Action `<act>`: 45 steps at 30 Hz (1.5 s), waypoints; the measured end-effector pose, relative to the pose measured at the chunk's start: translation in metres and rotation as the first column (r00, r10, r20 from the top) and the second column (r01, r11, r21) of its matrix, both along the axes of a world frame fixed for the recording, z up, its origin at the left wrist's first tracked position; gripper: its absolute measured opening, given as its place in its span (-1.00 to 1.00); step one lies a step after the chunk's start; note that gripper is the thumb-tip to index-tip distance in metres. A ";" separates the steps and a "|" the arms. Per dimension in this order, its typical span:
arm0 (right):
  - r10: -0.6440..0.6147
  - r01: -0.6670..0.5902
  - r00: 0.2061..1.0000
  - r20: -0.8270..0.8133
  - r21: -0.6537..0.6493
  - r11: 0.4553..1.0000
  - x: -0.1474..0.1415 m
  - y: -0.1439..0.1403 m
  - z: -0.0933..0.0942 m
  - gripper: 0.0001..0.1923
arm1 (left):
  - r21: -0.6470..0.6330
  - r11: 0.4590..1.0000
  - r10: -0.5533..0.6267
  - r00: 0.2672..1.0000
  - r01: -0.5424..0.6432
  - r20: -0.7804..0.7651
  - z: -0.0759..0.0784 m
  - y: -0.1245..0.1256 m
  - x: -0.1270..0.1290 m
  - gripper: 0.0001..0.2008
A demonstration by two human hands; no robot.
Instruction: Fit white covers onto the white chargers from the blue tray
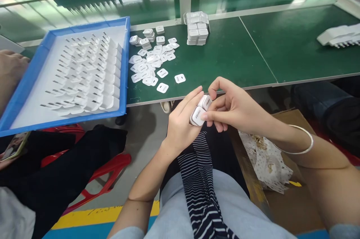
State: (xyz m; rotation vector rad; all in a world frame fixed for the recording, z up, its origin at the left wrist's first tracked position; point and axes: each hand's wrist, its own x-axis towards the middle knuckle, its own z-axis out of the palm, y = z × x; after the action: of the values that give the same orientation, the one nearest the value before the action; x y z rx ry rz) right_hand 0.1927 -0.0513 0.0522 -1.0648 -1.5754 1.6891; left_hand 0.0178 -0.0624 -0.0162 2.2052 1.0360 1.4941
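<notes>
White charger plugs, two stacked, sit below the green surface edge, over the lap. Left hand fingers grasp them; right hand fingers pinch the label face at their 3 o'clock. Likely the labelling step: pressing flat calls for firm support. Loose labels lie at 11 o'clock.

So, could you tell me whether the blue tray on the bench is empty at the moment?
No, the blue tray holds rows of white plug parts lying on its white liner.
</notes>
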 end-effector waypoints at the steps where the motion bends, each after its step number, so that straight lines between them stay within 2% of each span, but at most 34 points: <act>1: 0.003 -0.003 1.000 0.002 -0.005 1.000 0.000 0.000 0.000 -0.56 | 0.002 1.000 0.004 1.000 -0.004 -0.002 0.000 0.000 0.000 -0.61; 7: 0.018 -0.019 0.997 0.072 0.004 1.000 0.002 0.000 -0.001 -0.54 | -0.020 0.999 -0.025 1.000 0.025 0.001 -0.002 -0.003 -0.001 -0.59; 12: 0.047 -0.050 0.998 0.048 0.055 0.997 0.006 -0.005 0.006 -0.62 | -0.183 0.972 -0.112 0.976 0.147 0.188 0.001 -0.004 -0.001 -0.60; 14: 0.021 -0.027 0.999 0.041 0.155 0.988 0.009 -0.008 0.008 -0.67 | -0.255 0.944 -0.141 0.953 0.211 0.268 0.002 -0.004 -0.003 -0.59; 16: 0.026 -0.058 0.994 0.103 0.317 0.947 0.011 -0.010 0.008 -0.62 | -0.283 0.926 -0.152 0.935 0.248 0.320 0.002 -0.004 -0.005 -0.56; 19: 0.094 -0.242 0.951 0.294 0.521 0.819 0.011 -0.012 0.007 -0.51 | -0.299 0.916 -0.167 0.932 0.267 0.321 0.002 -0.003 -0.008 -0.52; 22: 0.067 -0.376 0.884 0.463 0.618 0.691 0.008 -0.012 0.005 -0.48 | -0.303 0.909 -0.193 0.932 0.287 0.306 0.002 -0.003 -0.009 -0.52; 24: 0.019 -0.414 0.850 0.527 0.645 0.643 0.005 -0.012 0.005 -0.53 | -0.283 0.910 -0.210 0.927 0.302 0.311 0.002 -0.002 -0.010 -0.49; 28: -0.050 -0.406 0.831 0.553 0.666 0.626 0.001 -0.010 0.004 -0.65 | -0.259 0.921 -0.215 0.935 0.290 0.282 0.002 -0.001 -0.013 -0.45; 35: -0.060 -0.311 0.876 0.478 0.656 0.688 -0.003 -0.012 0.006 -0.67 | -0.233 0.942 -0.184 0.951 0.244 0.250 0.006 -0.002 -0.012 -0.50; 37: -0.078 -0.293 0.885 0.459 0.681 0.671 -0.003 -0.014 0.006 -0.66 | -0.235 0.939 -0.186 0.947 0.250 0.263 0.007 -0.002 -0.011 -0.50; 41: -0.135 -0.281 0.889 0.438 0.754 0.594 -0.002 -0.015 0.005 -0.65 | -0.239 0.946 -0.153 0.952 0.218 0.263 0.013 -0.004 -0.009 -0.53; 45: -0.170 -0.279 0.887 0.429 0.792 0.543 -0.002 -0.016 0.003 -0.64 | -0.256 0.948 -0.121 0.959 0.188 0.255 0.016 -0.006 -0.009 -0.58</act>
State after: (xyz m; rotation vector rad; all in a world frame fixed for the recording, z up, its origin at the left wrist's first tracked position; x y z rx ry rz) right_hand 0.1911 -0.0673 0.0553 -0.8802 -2.3750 0.4560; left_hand 0.0089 -0.0684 -0.0003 1.8196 0.9084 1.4043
